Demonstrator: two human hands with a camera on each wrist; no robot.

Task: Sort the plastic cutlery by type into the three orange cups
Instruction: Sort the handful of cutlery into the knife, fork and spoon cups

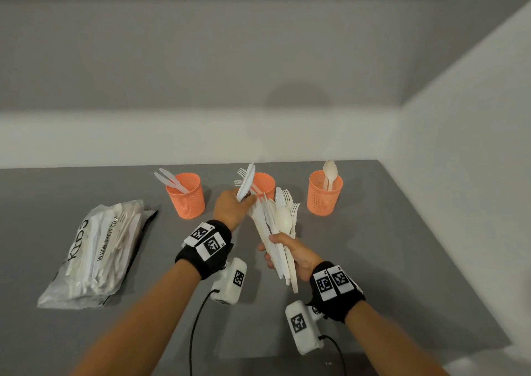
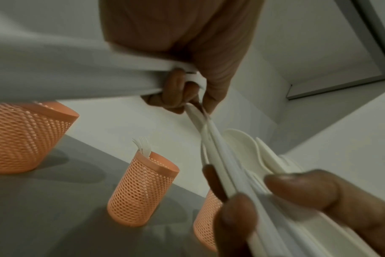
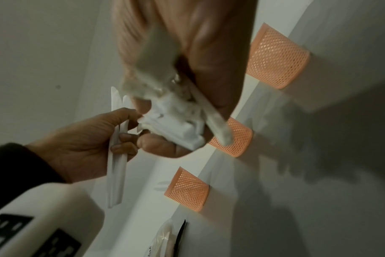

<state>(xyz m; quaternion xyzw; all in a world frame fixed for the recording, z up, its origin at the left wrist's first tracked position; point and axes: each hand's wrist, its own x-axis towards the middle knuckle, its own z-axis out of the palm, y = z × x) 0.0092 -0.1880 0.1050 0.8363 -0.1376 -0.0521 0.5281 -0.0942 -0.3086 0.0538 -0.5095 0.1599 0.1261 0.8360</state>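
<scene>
Three orange mesh cups stand in a row at the back of the grey table (image 1: 402,246). The left cup (image 1: 186,196) holds knives, the middle cup (image 1: 264,183) forks, the right cup (image 1: 324,194) spoons. My left hand (image 1: 234,207) hovers in front of the middle cup and pinches two white knives (image 1: 246,181), blades up. My right hand (image 1: 293,253) grips a fanned bundle of mixed cutlery (image 1: 280,220) by the handles, just right of the left hand. In the right wrist view the left hand (image 3: 84,144) holds the two knives (image 3: 117,156) beside the bundle (image 3: 178,128).
A clear plastic bag (image 1: 97,249) with more cutlery lies on the table's left side. White walls close the table at the back and on the right. Cables run from the wrist cameras toward the front edge.
</scene>
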